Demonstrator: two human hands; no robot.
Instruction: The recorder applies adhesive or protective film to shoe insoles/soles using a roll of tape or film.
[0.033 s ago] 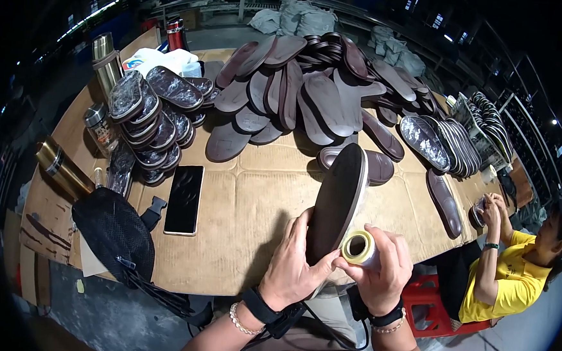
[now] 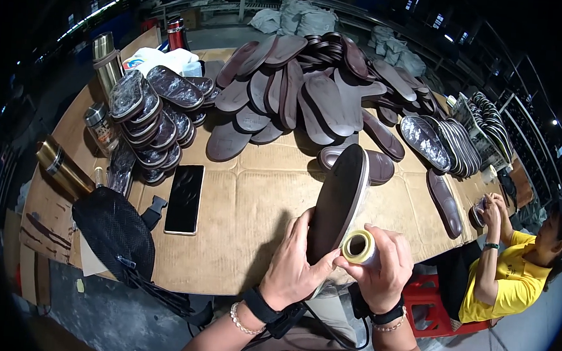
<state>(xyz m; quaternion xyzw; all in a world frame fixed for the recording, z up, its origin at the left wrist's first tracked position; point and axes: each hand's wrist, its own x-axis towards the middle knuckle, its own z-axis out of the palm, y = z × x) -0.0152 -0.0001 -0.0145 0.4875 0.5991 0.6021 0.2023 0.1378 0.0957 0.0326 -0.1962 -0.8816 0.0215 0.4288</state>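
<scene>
No shift since the earlier frame: both hands and sole unchanged. Left hand (image 2: 294, 273) wraps the lower end of a dark, smooth, elongated sole (image 2: 337, 201), held on edge above the tabletop's near edge. Right hand (image 2: 384, 269) grips a small yellowish tape roll (image 2: 359, 246) touching the sole's rim. Cardboard-covered tabletop (image 2: 251, 238); matte sole heap (image 2: 312, 94) at far edge; glossy phone (image 2: 184, 198) left.
</scene>
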